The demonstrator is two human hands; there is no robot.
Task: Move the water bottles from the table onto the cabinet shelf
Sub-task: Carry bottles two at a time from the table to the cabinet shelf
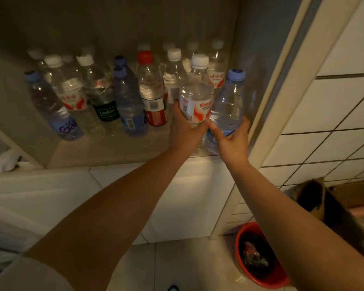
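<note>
- Seen from a camera on the person's head, two bare forearms reach forward and up into an open, dim cabinet shelf (114,150) of pale wood.
- The left hand (186,131) grips the lower half of a clear plastic water bottle with a white cap and a red and white label (195,95); the fingers curl round its left side and the thumb crosses the front just under the label.
- The right hand (232,139) grips a clear bluish plastic water bottle with a pale blue cap (229,101) near its base, thumb in front, fingers wrapped behind.
- The two held bottles stand upright, side by side and touching, at the front right corner of the shelf; whether their bases rest on the board cannot be told, as the hands cover them.
- To the left of the left hand, and behind both hands, stands a crowd of upright plastic bottles: a red-capped bottle with a red and white label (152,91) just beside the left hand, then a blue-capped bottle (128,103), a bottle with a black label (102,97), and further ones reaching to the shelf's left end.
- To the right of the right hand runs a white tiled wall (334,106).
- Below the right forearm, on the floor, sits a round red plastic basin (261,280) with dark contents.
</note>
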